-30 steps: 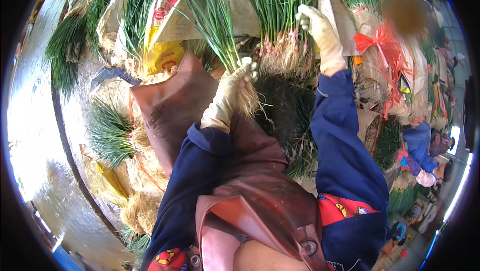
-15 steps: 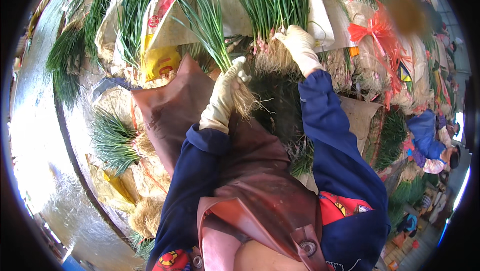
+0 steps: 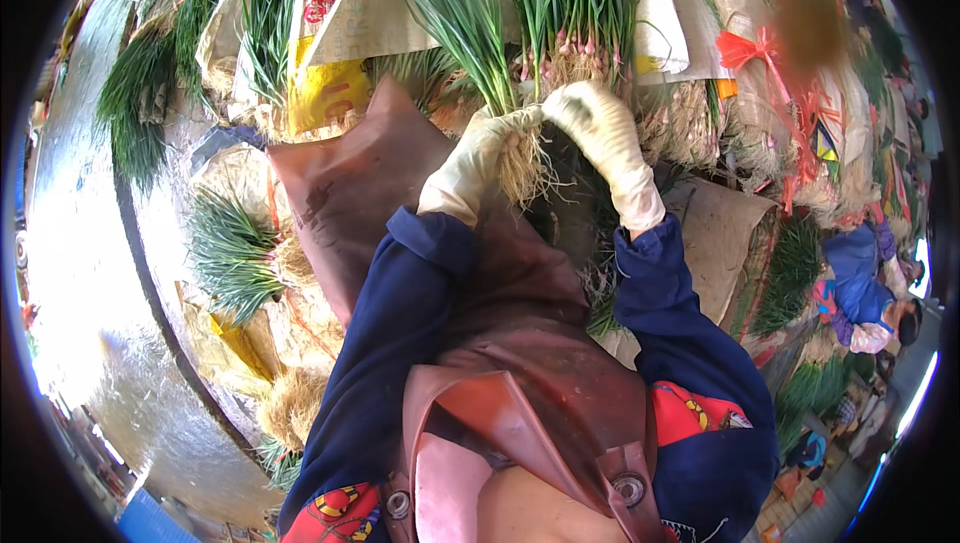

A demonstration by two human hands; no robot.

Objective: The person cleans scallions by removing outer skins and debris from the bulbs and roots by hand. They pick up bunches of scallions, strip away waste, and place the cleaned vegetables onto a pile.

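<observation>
My left hand (image 3: 472, 165), in a pale glove, is closed around a bunch of spring onions (image 3: 468, 31). Their green leaves point up and away, and the tangled pale roots hang below the fist. Right beside it, my gloved right hand (image 3: 603, 133) has its fingertips pinched together at the bunch's edge. A thin single stalk runs down to those fingertips; the glove hides its lower end. Just beyond both hands, a larger heap of spring onions (image 3: 585, 8) with pinkish bulbs lies on a white sack (image 3: 660, 28).
A brown apron (image 3: 500, 293) covers my lap. Bundles wrapped in sacking stand around, one tied with red ribbon (image 3: 757, 53). Another spring onion bundle (image 3: 235, 253) lies at left, beside a wet shiny surface (image 3: 90, 293). Another person (image 3: 858, 273) sits far right.
My right hand has drawn back from the heap to the left hand. The left hand and its bunch have shifted right, so both hands now meet.
</observation>
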